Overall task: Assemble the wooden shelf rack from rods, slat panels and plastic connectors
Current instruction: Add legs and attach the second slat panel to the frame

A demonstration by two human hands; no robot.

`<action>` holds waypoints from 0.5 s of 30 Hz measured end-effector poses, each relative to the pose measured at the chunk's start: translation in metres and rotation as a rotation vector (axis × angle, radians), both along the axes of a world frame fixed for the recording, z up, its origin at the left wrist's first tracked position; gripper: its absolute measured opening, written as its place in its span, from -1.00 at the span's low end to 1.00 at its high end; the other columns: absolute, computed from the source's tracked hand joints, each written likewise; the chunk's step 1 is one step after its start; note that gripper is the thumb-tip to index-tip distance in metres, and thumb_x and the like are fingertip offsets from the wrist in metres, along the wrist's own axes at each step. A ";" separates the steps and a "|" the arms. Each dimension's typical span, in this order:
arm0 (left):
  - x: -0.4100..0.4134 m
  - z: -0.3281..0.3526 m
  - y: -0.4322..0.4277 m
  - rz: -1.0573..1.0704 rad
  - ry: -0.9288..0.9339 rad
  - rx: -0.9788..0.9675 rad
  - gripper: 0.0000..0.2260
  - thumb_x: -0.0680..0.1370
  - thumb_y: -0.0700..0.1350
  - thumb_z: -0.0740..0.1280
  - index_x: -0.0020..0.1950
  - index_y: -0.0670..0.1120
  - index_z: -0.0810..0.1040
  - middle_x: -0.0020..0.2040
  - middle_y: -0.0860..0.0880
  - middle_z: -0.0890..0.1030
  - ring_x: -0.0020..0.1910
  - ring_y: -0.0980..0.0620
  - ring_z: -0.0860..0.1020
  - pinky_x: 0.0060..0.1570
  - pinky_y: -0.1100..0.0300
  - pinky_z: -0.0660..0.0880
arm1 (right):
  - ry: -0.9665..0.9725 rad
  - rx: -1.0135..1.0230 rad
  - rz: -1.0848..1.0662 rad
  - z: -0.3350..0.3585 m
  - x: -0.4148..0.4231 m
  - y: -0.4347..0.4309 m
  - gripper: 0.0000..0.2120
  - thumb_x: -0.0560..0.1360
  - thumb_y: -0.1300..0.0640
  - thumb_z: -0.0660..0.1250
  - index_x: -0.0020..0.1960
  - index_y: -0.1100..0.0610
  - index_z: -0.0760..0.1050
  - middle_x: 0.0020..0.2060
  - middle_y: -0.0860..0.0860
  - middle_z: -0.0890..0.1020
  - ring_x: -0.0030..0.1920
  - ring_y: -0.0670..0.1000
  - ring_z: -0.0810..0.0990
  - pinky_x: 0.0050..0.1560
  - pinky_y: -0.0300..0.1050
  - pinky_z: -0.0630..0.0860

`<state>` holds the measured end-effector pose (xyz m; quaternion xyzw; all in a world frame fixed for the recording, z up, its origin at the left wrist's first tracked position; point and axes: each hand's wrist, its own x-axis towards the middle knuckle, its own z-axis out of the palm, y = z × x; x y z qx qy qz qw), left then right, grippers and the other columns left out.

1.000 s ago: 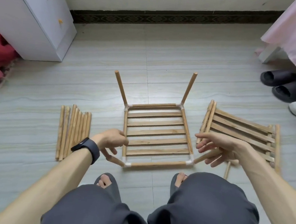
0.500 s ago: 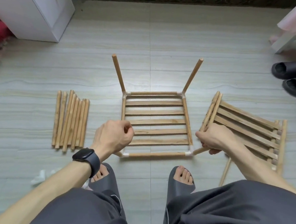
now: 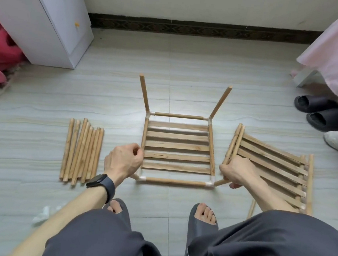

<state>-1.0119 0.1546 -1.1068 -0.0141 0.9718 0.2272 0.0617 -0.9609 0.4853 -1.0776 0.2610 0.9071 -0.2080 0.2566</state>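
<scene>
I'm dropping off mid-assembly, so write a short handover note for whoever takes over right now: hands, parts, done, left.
Left hand grips the near-left wooden rod; right hand grips the near-right wooden rod, both at the white plastic corner connectors.
Done: square wooden slat frame with two far rods standing.
Left, likely: seat both near rods, then use the loose wooden rods on the left and stacked slat panels on the right.

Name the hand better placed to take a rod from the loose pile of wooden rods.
Left. The left hand lies right beside the pile of light wooden rods; the right hand is beyond the square slatted wooden frame, gripping a corner rod.
</scene>
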 end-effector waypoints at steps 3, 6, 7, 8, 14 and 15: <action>-0.001 0.007 -0.005 0.021 -0.040 0.061 -0.72 0.52 0.14 0.17 -0.20 0.07 0.60 -0.33 0.11 0.63 -0.28 0.01 0.61 -0.22 0.08 0.59 | 0.065 -0.040 -0.040 0.003 -0.001 0.001 -0.67 0.52 -0.04 0.22 -0.14 0.18 0.64 -0.43 -0.01 0.70 -0.47 0.03 0.69 -0.18 0.05 0.71; 0.003 0.011 -0.012 -0.048 -0.065 -0.001 -0.70 0.53 0.19 0.15 -0.19 0.11 0.61 -0.30 0.14 0.63 -0.29 0.07 0.59 -0.30 0.13 0.56 | 0.145 -0.173 -0.161 0.006 -0.007 0.007 -0.61 0.51 -0.11 0.26 -0.13 0.19 0.65 -0.39 0.03 0.71 -0.42 0.08 0.71 -0.15 0.09 0.71; 0.003 0.012 -0.015 -0.073 -0.075 -0.024 -0.73 0.54 0.17 0.17 -0.19 0.12 0.59 -0.28 0.15 0.63 -0.29 0.07 0.58 -0.30 0.13 0.56 | 0.171 -0.213 -0.197 0.007 -0.008 0.010 -0.61 0.52 -0.13 0.28 -0.12 0.20 0.65 -0.38 0.06 0.72 -0.41 0.10 0.72 -0.17 0.09 0.71; 0.003 0.012 -0.019 -0.087 -0.090 -0.039 -0.76 0.56 0.13 0.18 -0.18 0.12 0.58 -0.26 0.15 0.63 -0.28 0.07 0.58 -0.30 0.12 0.56 | 0.191 -0.236 -0.215 0.008 -0.009 0.013 -0.61 0.52 -0.13 0.30 -0.11 0.20 0.64 -0.38 0.08 0.72 -0.39 0.11 0.72 -0.19 0.09 0.71; 0.003 0.011 -0.027 -0.117 -0.124 -0.219 -0.72 0.60 0.07 0.04 -0.13 0.08 0.51 -0.27 0.12 0.56 -0.31 0.10 0.50 -0.41 0.17 0.28 | 0.199 0.159 0.026 -0.004 -0.009 0.012 -0.75 0.51 -0.02 0.25 -0.18 0.11 0.60 -0.35 0.01 0.69 -0.29 0.07 0.66 -0.31 -0.11 0.55; 0.003 0.011 -0.025 -0.108 -0.122 -0.232 -0.73 0.60 0.05 0.05 -0.12 0.07 0.51 -0.26 0.11 0.57 -0.31 0.08 0.51 -0.40 0.16 0.29 | 0.175 0.212 0.069 -0.009 -0.010 0.010 -0.76 0.52 0.01 0.25 -0.17 0.14 0.59 -0.31 0.04 0.67 -0.27 0.09 0.63 -0.37 -0.13 0.47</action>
